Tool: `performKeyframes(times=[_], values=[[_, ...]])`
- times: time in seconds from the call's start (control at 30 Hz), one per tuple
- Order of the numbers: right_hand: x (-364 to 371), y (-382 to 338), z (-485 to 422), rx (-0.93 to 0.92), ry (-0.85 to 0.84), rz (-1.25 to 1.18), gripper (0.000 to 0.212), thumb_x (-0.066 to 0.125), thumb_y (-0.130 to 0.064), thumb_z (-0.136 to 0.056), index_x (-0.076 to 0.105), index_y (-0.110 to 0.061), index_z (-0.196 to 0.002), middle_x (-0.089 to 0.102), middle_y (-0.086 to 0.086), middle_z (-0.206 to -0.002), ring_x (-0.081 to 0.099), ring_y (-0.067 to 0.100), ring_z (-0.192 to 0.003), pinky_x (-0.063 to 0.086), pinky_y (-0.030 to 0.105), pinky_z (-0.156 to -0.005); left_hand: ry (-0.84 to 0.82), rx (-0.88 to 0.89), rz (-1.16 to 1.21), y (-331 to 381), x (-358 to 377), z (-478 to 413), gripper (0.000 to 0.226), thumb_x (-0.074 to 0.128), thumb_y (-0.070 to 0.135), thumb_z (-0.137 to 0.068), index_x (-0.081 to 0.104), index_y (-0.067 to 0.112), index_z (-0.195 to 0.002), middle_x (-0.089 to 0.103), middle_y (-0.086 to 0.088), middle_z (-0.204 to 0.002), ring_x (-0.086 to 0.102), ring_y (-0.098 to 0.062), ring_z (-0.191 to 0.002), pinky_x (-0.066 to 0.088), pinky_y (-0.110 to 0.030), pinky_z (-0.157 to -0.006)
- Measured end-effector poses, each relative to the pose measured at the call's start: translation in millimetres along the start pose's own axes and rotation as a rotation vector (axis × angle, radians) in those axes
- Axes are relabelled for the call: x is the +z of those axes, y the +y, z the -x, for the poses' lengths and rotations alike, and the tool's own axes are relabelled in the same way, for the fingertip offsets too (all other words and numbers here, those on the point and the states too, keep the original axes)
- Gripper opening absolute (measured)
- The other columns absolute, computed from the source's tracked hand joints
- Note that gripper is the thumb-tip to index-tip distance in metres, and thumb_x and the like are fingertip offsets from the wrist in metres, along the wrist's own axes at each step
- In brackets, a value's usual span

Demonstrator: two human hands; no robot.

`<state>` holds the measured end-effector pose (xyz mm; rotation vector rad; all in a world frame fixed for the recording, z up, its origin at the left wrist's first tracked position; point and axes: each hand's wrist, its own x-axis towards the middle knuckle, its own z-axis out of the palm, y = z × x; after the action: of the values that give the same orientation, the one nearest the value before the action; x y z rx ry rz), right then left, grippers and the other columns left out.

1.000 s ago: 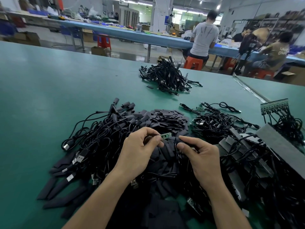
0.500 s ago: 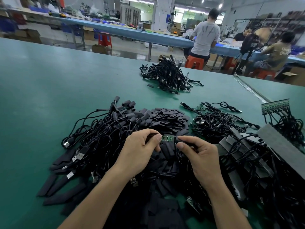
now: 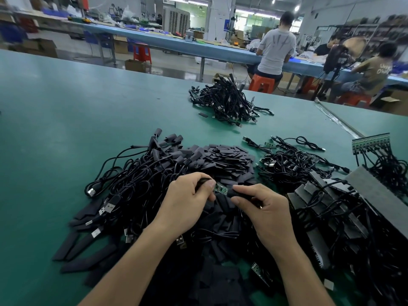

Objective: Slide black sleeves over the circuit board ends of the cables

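The right hand (image 3: 267,213), pinching a sleeve (image 3: 239,193), has closed in on the left hand (image 3: 187,202), which pinches the board (image 3: 221,189). Between the hands, the sleeve mouth now meets the board tip, ready to slide on.

Brightly and evenly lit from ceiling lamps (image 3: 297,7) in the upper right of the frame, with a pale sheen across the green worktop (image 3: 66,129) and only soft shadows beneath the cable heap (image 3: 136,184) at centre. Sharp in the middle; smeared and out of focus along the top edge and far right, bowed by wide-angle distortion toward the corners.
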<state>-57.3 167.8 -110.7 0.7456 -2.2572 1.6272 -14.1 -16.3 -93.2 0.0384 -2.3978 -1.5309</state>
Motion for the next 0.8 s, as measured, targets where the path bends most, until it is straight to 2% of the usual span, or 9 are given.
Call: performKeyframes(times=[0.1,0.23,0.4,0.5,0.6,0.8], values=[[1,0,0,-0.05,0.012,0.074,0.03,0.078,-0.029,-0.072,0.073,-0.034,-0.101,0.072,-0.015,-0.092,0.068,0.004,-0.089,0.05,0.013,-0.078,0.012,-0.037,0.054,2,0,0,0.022,0.056,0.026,-0.101,0.068,0.03,-0.083,0.072,0.015,-0.075,0.058,-0.026,-0.055,0.049,-0.034,-0.053],[2,0,1,-0.095,0.051,0.06,0.028,0.078,-0.028,-0.074,0.074,-0.03,-0.102,0.073,-0.015,-0.093,0.069,0.002,-0.088,0.051,0.013,-0.079,0.025,-0.075,0.138,3,1,-1,0.023,0.056,0.024,-0.101,0.071,0.028,-0.084,0.073,0.009,-0.074,0.051,-0.018,-0.051,0.047,-0.038,-0.048],[7,0,3,-0.179,0.054,0.17,0.029,0.075,-0.028,-0.077,0.075,-0.022,-0.105,0.07,-0.015,-0.094,0.067,0.002,-0.088,0.052,0.017,-0.079,0.013,-0.121,0.261,5,2,0,0.023,0.056,0.017,-0.1,0.073,0.026,-0.087,0.073,0.005,-0.071,0.055,-0.005,-0.05,0.048,-0.02,-0.049],[8,2,2,-0.235,0.098,0.227,0.029,0.076,-0.024,-0.078,0.076,-0.017,-0.106,0.067,-0.016,-0.093,0.066,0.004,-0.086,0.052,0.017,-0.078,0.009,-0.145,0.326,7,2,0,0.026,0.055,0.014,-0.098,0.075,0.024,-0.083,0.074,0.001,-0.07,0.057,-0.006,-0.051,0.047,-0.018,-0.048],[8,3,2,-0.258,0.113,0.213,0.028,0.077,-0.022,-0.079,0.075,-0.014,-0.106,0.068,-0.01,-0.094,0.066,0.006,-0.087,0.051,0.019,-0.077,-0.007,-0.155,0.331,6,2,0,0.028,0.056,0.014,-0.097,0.076,0.024,-0.079,0.072,0.0,-0.067,0.056,-0.007,-0.05,0.044,-0.017,-0.048],[16,-2,3,-0.306,0.1,0.181,0.031,0.07,-0.031,-0.083,0.075,-0.012,-0.107,0.066,-0.017,-0.097,0.067,0.007,-0.089,0.052,0.019,-0.078,-0.01,-0.114,0.311,4,3,0,0.029,0.058,0.035,-0.099,0.076,0.026,-0.077,0.066,0.007,-0.062,0.055,-0.006,-0.051,0.042,-0.016,-0.049]])
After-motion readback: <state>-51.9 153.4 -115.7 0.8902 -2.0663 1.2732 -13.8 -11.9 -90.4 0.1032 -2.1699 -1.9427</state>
